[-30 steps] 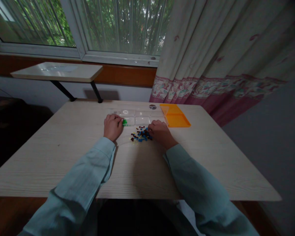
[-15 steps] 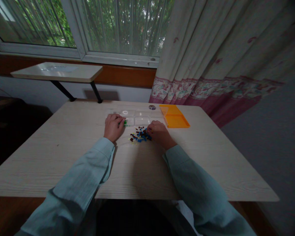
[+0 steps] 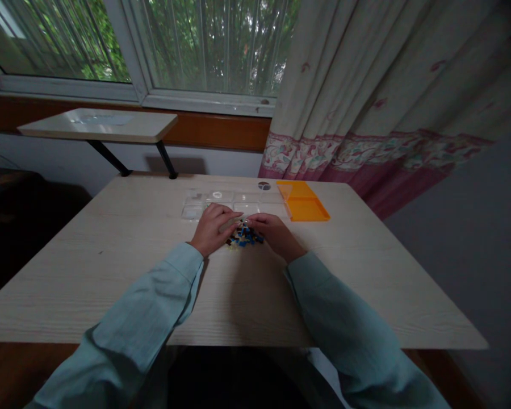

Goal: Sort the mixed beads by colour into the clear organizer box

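A small pile of tiny blue, dark brown and pale yellow pieces (image 3: 246, 236) lies on the table. At its left edge is my left hand (image 3: 215, 228), fingers stretched over the pile and thumb apart from them. My right hand (image 3: 274, 232) comes in from the other side, its fingers pinched together at the top of the pile. Whatever those fingertips hold is too small to make out. Just behind both hands sits a clear plastic box with compartments (image 3: 247, 207); my left fingers partly cover its front edge.
An orange plastic tray (image 3: 309, 209) adjoins the clear box on the right. A small round dark disc (image 3: 264, 186) lies behind the box. On black legs, a raised shelf (image 3: 111, 128) stands at the table's back left. A curtain (image 3: 340, 113) hangs behind the right side.
My left hand has moved right, from the clear box and a green piece there to the pile. My right hand has shifted slightly left, bringing the fingertips of both hands close together.
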Available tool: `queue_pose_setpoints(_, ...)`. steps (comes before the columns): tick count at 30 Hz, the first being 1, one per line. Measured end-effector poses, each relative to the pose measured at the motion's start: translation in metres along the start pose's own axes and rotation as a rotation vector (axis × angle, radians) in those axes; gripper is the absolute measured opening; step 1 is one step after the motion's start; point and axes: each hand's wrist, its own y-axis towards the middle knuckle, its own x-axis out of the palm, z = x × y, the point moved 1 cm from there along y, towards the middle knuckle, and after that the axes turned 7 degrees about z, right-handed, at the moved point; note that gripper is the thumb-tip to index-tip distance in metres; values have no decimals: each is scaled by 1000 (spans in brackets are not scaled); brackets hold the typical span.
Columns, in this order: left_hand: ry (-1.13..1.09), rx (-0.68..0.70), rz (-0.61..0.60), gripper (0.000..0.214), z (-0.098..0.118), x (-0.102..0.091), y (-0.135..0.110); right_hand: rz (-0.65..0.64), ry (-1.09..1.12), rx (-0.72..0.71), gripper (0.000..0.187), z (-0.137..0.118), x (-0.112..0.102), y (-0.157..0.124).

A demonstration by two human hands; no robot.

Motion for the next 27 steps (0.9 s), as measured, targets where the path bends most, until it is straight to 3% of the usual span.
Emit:
queue_pose_setpoints(6, -9, 28, 1, 24, 4, -3, 2, -84, 85, 58, 36, 3, 6, -3)
queue_pose_setpoints(17, 65, -86, -51, 24, 2, -2, -1, -18, -40, 8, 38, 3, 8, -5)
queue_pose_setpoints(22, 150, -152, 31, 25, -17, -7, -1, 179, -185, -133, 34, 6, -9, 3)
queue_pose_setpoints(27, 295, -284, 58, 24, -47, -11, -4, 397, -595, -343, 28, 9, -37, 11)
